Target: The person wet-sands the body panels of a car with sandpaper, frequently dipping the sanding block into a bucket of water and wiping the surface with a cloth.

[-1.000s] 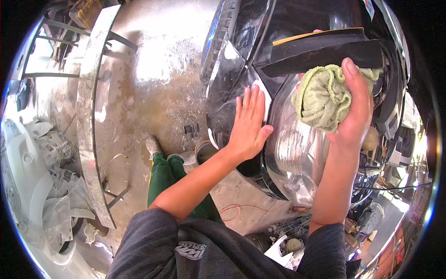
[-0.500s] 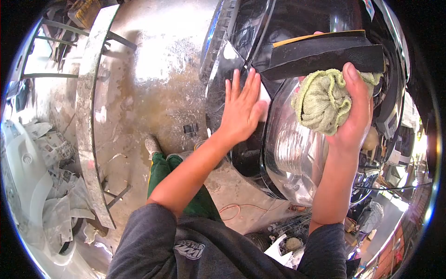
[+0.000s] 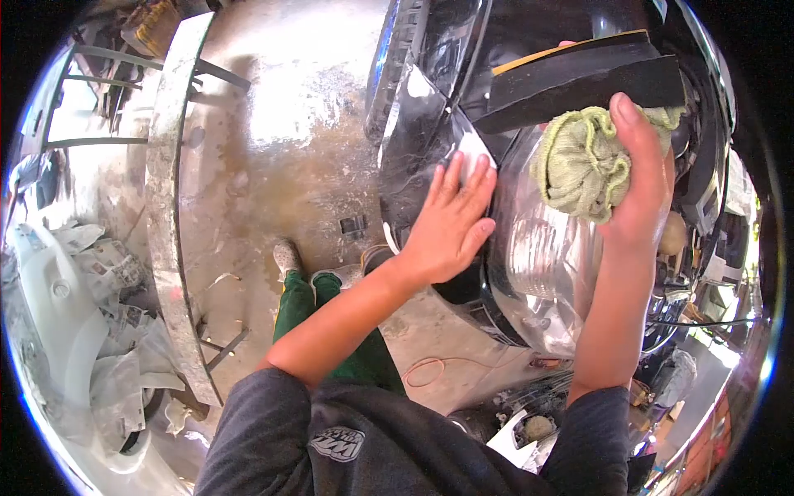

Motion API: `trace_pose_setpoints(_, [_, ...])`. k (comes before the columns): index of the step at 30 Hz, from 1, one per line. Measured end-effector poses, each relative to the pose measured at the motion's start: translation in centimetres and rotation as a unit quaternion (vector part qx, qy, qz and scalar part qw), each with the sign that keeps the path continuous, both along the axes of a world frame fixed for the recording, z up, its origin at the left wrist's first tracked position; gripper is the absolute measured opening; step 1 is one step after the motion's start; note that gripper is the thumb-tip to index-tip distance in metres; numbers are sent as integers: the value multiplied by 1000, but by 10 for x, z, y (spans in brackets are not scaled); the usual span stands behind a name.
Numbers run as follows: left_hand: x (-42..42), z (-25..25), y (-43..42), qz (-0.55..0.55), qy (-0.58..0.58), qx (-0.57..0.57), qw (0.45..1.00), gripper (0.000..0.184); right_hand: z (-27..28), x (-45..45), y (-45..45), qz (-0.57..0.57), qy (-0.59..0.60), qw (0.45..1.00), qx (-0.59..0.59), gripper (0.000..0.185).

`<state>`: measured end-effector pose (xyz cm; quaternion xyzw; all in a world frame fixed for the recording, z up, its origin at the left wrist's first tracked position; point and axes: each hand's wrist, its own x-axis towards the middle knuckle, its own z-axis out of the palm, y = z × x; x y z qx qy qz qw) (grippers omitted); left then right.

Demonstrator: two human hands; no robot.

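My left hand [image 3: 449, 225] lies flat on a glossy black car panel [image 3: 418, 136], fingers stretched out and holding nothing. Close to its thumb is the clear headlight [image 3: 533, 248] of the car. My right hand [image 3: 641, 186] is raised over the headlight and grips a crumpled light-green cloth [image 3: 583, 165]. In the same grasp is a long black block [image 3: 587, 91] with a thin yellowish-brown strip [image 3: 571, 51] along its far edge. Most of the right fingers are hidden behind the cloth and block.
A long, worn metal bench [image 3: 169, 207] stands on the stained concrete floor [image 3: 273, 174] to the left. Beyond it lie a white car part [image 3: 62, 298] and crumpled newspaper [image 3: 112, 256]. An orange hose [image 3: 426, 372] runs along the floor near my legs.
My left hand has slid along the black panel toward my body, staying flat. The right hand still grips the cloth and block. The whole view has shifted slightly.
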<state>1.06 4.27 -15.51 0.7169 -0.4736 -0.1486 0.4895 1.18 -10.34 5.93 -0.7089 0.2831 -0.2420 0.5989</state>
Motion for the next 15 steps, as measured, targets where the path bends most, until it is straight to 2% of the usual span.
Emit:
trace_pose_setpoints(3, [-10,-4,16,-47,10,-14,999,64,-8,-8,-11,5,-19,1000,2,36])
trace_pose_setpoints(6, [-21,-11,43,-95,21,-6,995,65,-17,-30,-50,81,-27,977,-193,32])
trace_pose_setpoints(7, [-26,-15,55,-114,26,2,993,65,-22,-34,-53,119,-31,928,-351,33])
trace_pose_setpoints(9, [-41,-27,84,-150,20,22,988,67,-26,-46,-39,100,-3,913,-394,35])
trace_pose_setpoints(11, [-59,-45,125,-186,39,56,980,65,-18,-46,11,-13,49,984,-170,38])
trace_pose_setpoints(13, [-78,-79,169,-202,69,98,972,60,-32,-73,35,44,6,999,-15,54])
trace_pose_setpoints(15, [-96,-114,219,-192,142,176,955,52,-65,-101,109,66,-25,989,131,95])
